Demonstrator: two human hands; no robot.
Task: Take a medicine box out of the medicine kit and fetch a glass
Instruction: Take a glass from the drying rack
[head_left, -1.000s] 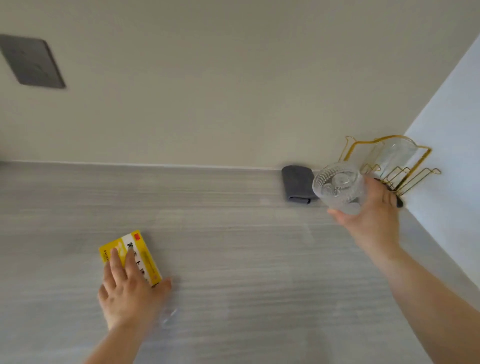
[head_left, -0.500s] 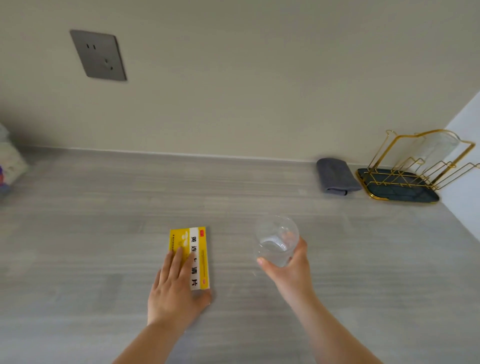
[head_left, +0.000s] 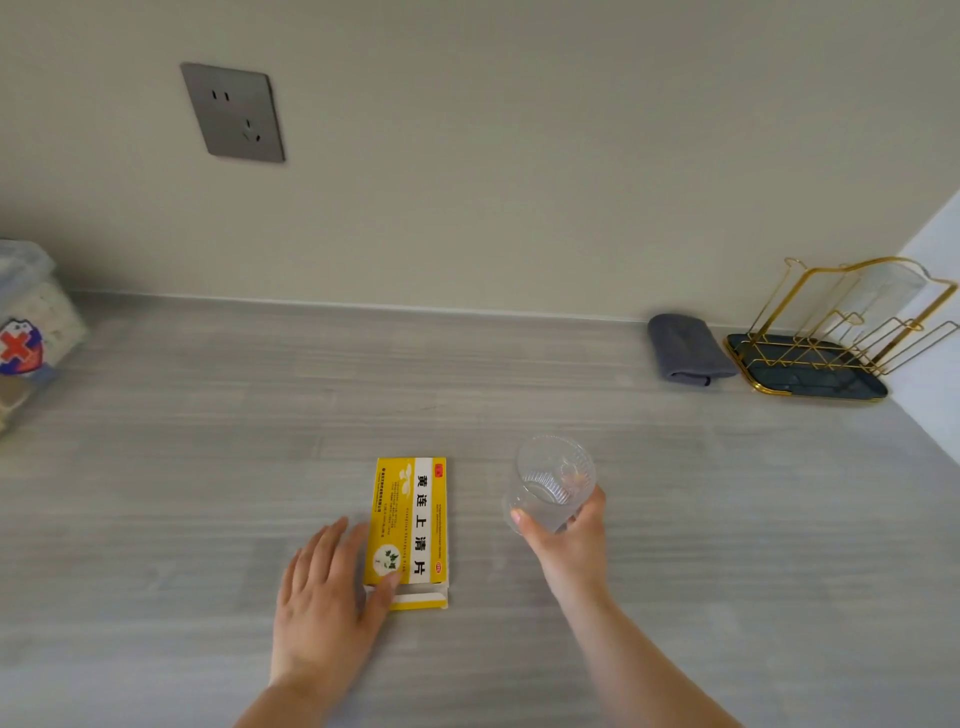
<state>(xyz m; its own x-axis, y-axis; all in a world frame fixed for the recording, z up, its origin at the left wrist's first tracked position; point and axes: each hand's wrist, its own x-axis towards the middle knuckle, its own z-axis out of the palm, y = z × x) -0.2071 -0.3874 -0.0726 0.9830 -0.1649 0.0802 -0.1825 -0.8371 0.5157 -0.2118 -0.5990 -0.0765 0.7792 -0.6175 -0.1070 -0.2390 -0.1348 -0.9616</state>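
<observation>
A grey wood-grain counter is seen from above, backed by a beige wall with a grey socket. A yellow and white medicine box lies flat near the middle, its near end flap open. The left hand is laid open and flat just left of the box, thumb touching its near corner, nothing gripped. The right hand is closed around a clear ribbed glass, held tilted just right of the box. The medicine kit, marked with a red cross, is cut off at the far left. At the far right a folded grey cloth lies beside a gold wire rack.
</observation>
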